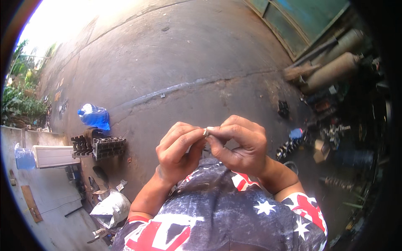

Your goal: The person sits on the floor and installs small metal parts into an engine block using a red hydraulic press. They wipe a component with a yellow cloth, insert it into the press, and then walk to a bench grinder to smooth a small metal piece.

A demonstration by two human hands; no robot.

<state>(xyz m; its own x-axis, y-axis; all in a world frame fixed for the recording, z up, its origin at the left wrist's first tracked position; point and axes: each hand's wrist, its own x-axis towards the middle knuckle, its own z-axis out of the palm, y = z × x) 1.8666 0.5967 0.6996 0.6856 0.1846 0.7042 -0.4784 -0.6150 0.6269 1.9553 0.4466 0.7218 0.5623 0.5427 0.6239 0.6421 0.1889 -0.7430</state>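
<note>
Close in front of my chest, my left hand (pixel 181 148) and my right hand (pixel 240 144) meet at the fingertips. Between them they pinch a small whitish piece (pixel 205 132), too small for its kind to show. The thumb and forefinger of the right hand press on it from the right side. On the left, the forefinger reaches it, while the other fingers are curled and the thumb is mostly hidden. My patterned shirt (pixel 213 201) lies just below both hands.
Beyond the hands stretches a dark, cracked concrete floor (pixel 188 54). To the left are a blue water jug (pixel 93 116), metal engine blocks (pixel 108 147) and a white sack (pixel 112 208). Gas cylinders (pixel 333 72), crankshafts (pixel 286 148) and a cardboard box (pixel 320 151) crowd the right side.
</note>
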